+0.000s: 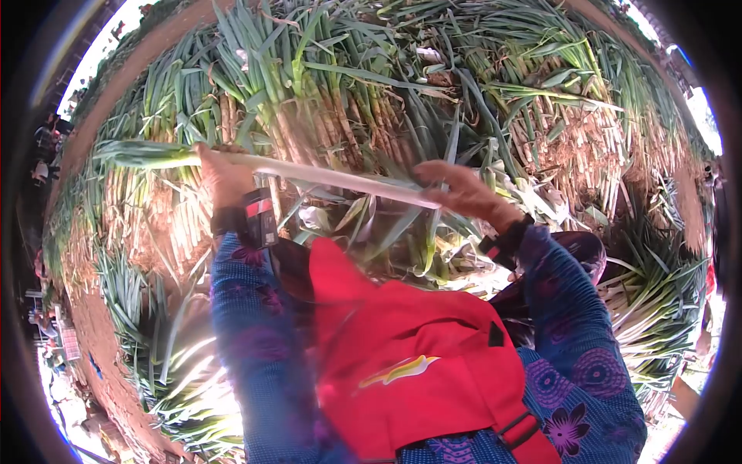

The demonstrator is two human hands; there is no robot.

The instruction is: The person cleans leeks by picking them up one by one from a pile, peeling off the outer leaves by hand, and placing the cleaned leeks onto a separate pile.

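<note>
A long green onion lies nearly level across the head view, its green leaves at the left and its pale end at the right. My left hand is closed around the stalk where the green turns white. At the pale end, the bent fingers of my right hand close on the stalk; this hand is slightly blurred. Beyond both hands stand bundled green onions with brown, dry outer skins.
More green onions with roots are piled at the right. Cleaned white stalks lie at the lower left, and others at the lower right. A red apron covers my front. Bare soil shows at the left.
</note>
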